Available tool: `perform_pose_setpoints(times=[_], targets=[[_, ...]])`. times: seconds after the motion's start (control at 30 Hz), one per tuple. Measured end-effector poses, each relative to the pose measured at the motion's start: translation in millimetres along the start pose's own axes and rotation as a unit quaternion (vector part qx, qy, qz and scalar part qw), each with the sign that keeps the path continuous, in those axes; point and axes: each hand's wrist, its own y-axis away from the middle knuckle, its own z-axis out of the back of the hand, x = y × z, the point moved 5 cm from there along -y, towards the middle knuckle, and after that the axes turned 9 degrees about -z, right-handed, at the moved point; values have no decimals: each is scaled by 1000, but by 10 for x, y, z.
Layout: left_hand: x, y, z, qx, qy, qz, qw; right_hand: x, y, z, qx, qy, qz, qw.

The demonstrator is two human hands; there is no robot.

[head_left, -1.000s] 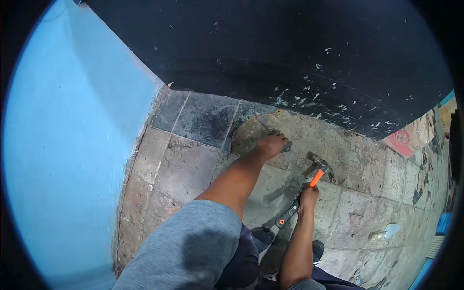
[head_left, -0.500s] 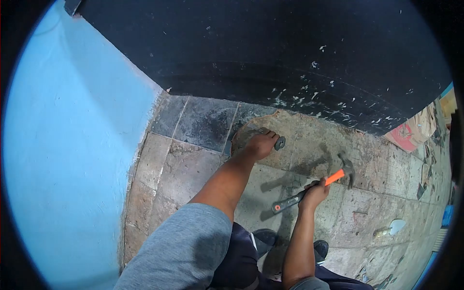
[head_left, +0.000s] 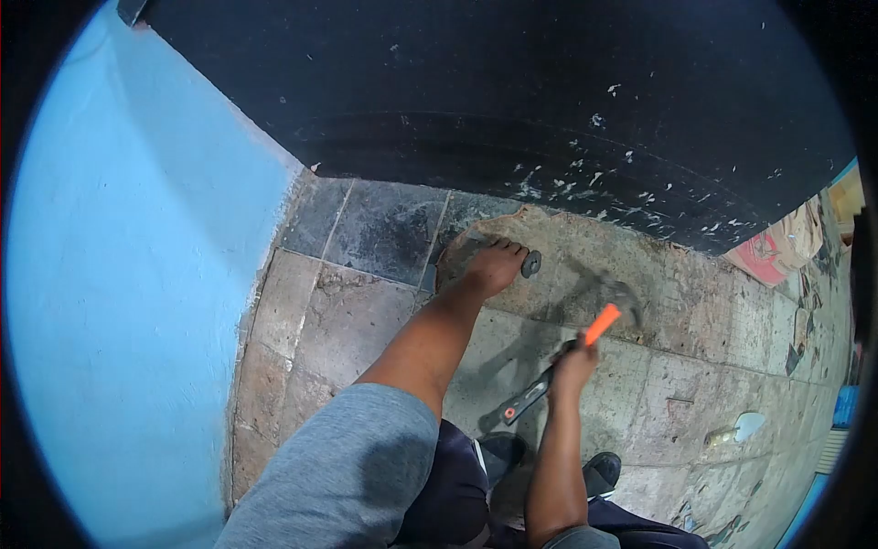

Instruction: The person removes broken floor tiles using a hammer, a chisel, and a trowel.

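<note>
My left hand (head_left: 497,266) is closed around a chisel; only its dark round end (head_left: 531,264) shows, pointing right, and the rest is hidden by my fingers. That hand is low over the bare rough patch of floor, beside the broken edge of the dark tiles (head_left: 389,229). My right hand (head_left: 573,368) grips a claw hammer (head_left: 603,324) by its black and orange handle. The hammer's metal head is blurred and stands apart from the chisel, to its lower right.
A black wall (head_left: 512,101) with chipped white spots rises in front, and a light blue wall (head_left: 146,302) stands at left. On the right lie a trowel (head_left: 748,426) and a paper sack (head_left: 777,249). My shoes (head_left: 601,472) are below my hands.
My right hand has swung the hammer left, bringing its head closer to the chisel. My left hand has stayed nearly in place.
</note>
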Motion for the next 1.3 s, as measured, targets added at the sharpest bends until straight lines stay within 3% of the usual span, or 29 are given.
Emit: perform_pose_setpoints(times=[0.1,0.13,0.23,0.27,0.33,0.4,0.43,0.5,0.67,0.83,0.93,1.13,1.23,1.3], targets=[[-30,-7,57,22,-37,4,999,339,-144,288,-87,-67,119,987],[-23,-3,72,28,-53,6,998,559,1,257,-121,-133,138,974],[21,-24,-19,12,-62,3,998,493,159,148,-186,-150,179,954],[34,-24,-39,11,-70,4,998,264,195,21,-170,-133,170,962],[24,-28,-52,10,-83,2,996,-425,58,-236,-86,91,198,972],[24,38,-40,47,-77,-14,996,-754,-39,-429,73,175,38,981],[12,74,-47,66,-73,-21,995,-712,44,-409,82,149,-21,985],[16,81,-120,2,-89,-38,995,-593,168,-373,105,96,-133,981],[-5,1,-306,-25,-96,-70,993,-800,15,-142,51,73,-133,987],[-286,-199,-171,-77,-49,-119,989,-492,-146,57,13,41,-108,993],[-447,-448,-64,16,-41,-129,991,-287,-246,187,-5,27,-86,996],[-471,-642,-21,0,-17,-79,997,-187,-353,361,-28,-3,-87,996],[-458,-616,-55,-42,-52,-98,993,-144,-357,437,-29,-21,-89,995],[-417,-617,-48,-10,-63,-86,994,-30,-369,521,-39,-39,-64,996]])
